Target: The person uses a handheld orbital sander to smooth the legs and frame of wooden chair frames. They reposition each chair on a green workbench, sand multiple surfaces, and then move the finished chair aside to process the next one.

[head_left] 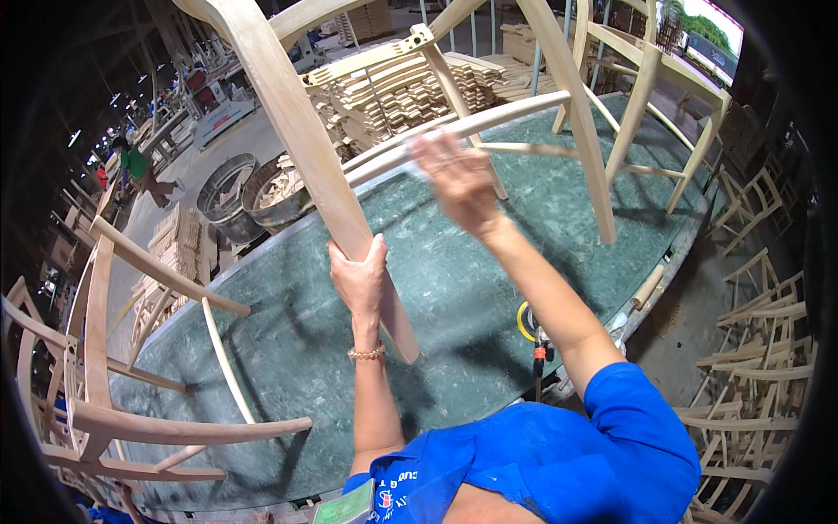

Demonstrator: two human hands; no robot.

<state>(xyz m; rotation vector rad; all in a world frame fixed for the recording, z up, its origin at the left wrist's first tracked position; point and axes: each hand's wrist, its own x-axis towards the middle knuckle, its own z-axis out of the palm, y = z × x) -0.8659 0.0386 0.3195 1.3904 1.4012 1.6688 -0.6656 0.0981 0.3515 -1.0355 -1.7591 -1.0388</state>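
Note:
A pale, unpainted wooden chair frame [301, 131] stands tilted on the green tabletop [454, 327]. My left hand [358, 275] is wrapped round its long near leg, low down and close to the table. Farther off, my right hand [454, 179] is over the rounded stretcher rail [524, 106] between the legs. Motion smears its fingers, and a whitish patch shows along their edge; whether that is a sheet held under them I cannot make out. Near my right forearm, a round sanding tool with a yellow rim [526, 321] lies at the table's near edge.
Another chair frame [188, 428] lies at the table's left, and one more [663, 87] stands at the far right. Beyond the table are stacked wooden parts [401, 92] and round metal bins [231, 196]. Several chair frames [751, 375] crowd the floor at right. A person [135, 164] walks far left.

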